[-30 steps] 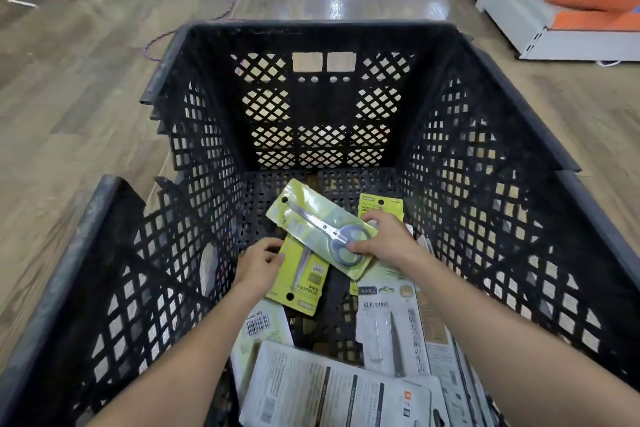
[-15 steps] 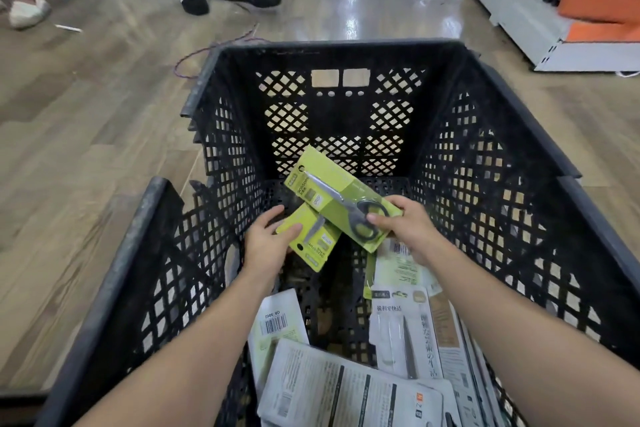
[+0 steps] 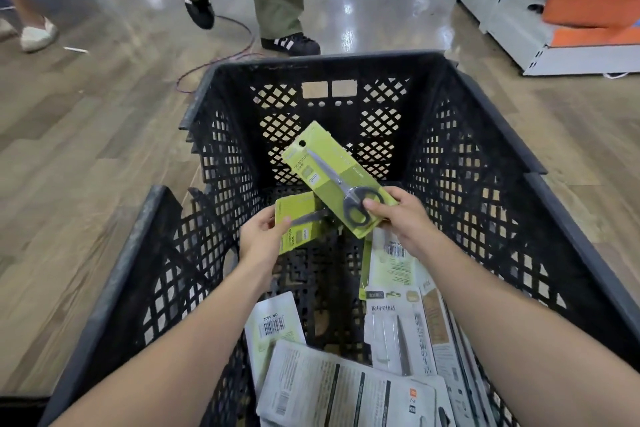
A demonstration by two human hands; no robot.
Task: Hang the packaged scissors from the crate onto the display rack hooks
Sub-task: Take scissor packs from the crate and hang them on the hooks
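A black lattice crate (image 3: 485, 163) stands in front of me on the floor. My right hand (image 3: 401, 218) pinches the handle end of a yellow-green scissors pack (image 3: 329, 177), held tilted above the crate's bottom with its hang hole up and to the left. My left hand (image 3: 261, 239) grips the edge of a second yellow-green scissors pack (image 3: 301, 225), partly tucked under the first. More packs lie in the crate's near end, among them a white carded pack (image 3: 394, 336) and a barcode-backed pack (image 3: 273, 326).
A person's legs in olive trousers and black shoes (image 3: 291, 43) stand just beyond the crate, with a purple cable (image 3: 221, 61) on the floor. Another foot in a pale shoe (image 3: 36, 36) is at far left. A white shelf unit (image 3: 512, 10) with orange items stands at right.
Both hands have lifted their scissors packs up from the crate bottom. The view has tilted up, bringing the standing person's legs into sight.
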